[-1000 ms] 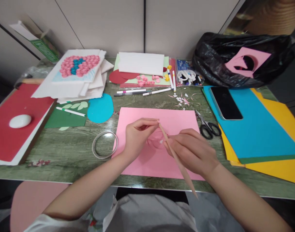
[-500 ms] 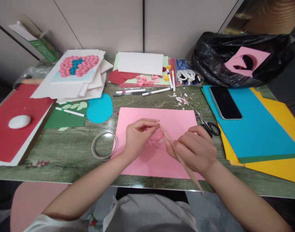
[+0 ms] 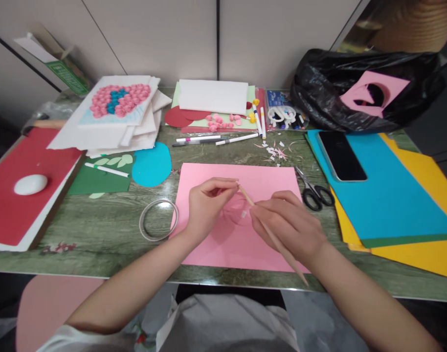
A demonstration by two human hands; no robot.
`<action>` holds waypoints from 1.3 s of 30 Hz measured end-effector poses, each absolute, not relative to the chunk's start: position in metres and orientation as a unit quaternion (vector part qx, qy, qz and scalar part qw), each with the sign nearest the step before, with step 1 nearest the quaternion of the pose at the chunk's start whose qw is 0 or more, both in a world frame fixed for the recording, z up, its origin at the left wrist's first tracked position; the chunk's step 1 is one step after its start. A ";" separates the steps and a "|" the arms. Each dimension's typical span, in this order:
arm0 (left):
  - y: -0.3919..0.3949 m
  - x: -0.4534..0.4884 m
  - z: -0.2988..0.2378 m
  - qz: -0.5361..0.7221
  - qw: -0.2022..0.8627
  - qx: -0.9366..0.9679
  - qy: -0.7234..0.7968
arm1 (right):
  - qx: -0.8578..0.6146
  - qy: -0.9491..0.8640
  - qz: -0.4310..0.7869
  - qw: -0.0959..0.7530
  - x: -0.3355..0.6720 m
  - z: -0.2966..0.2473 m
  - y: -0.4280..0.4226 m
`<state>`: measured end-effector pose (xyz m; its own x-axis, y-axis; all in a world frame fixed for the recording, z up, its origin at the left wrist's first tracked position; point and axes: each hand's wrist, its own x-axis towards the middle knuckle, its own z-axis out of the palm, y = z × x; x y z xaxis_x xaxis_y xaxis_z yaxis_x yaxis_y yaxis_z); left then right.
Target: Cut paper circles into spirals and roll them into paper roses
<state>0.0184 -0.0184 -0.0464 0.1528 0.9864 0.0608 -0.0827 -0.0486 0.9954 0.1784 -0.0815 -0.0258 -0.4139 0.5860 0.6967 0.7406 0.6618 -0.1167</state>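
Observation:
My right hand (image 3: 291, 222) grips a slim wooden stick (image 3: 282, 248), which slants from lower right up to my left fingers. Thumb and fingertips of my left hand (image 3: 207, 203) are pinched at the stick's upper end, around a bit of pink paper strip. Loose loops of the thin pink paper strip (image 3: 234, 221) show below the pinch, partly behind my fingers. Under both hands lies a sheet of pink paper (image 3: 209, 252). Black-handled scissors (image 3: 317, 194) rest by its right edge, and a roll of tape (image 3: 142, 222) touches its left edge.
Blue sheets (image 3: 395, 205) carry a phone (image 3: 343, 155) at right. Behind are paper scraps (image 3: 275, 150), markers (image 3: 237, 139), pink paper rolls (image 3: 215, 122) and a black plastic bag (image 3: 319, 93). At left are a rose picture (image 3: 119, 100), a blue disc (image 3: 152, 165) and a white oval object (image 3: 31, 185).
My right hand has shifted its hold on the stick, its fingers now extended further along it toward the tip. My left hand has moved very slightly left.

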 end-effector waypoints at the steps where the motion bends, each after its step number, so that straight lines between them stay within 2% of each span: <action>1: -0.018 0.018 -0.046 0.494 0.544 0.531 0.423 | -0.397 -0.834 -0.114 0.366 0.179 -0.026 -0.082; 39: -0.020 0.020 -0.050 0.490 0.549 0.532 0.419 | -0.409 -0.821 -0.183 0.353 0.175 -0.019 -0.078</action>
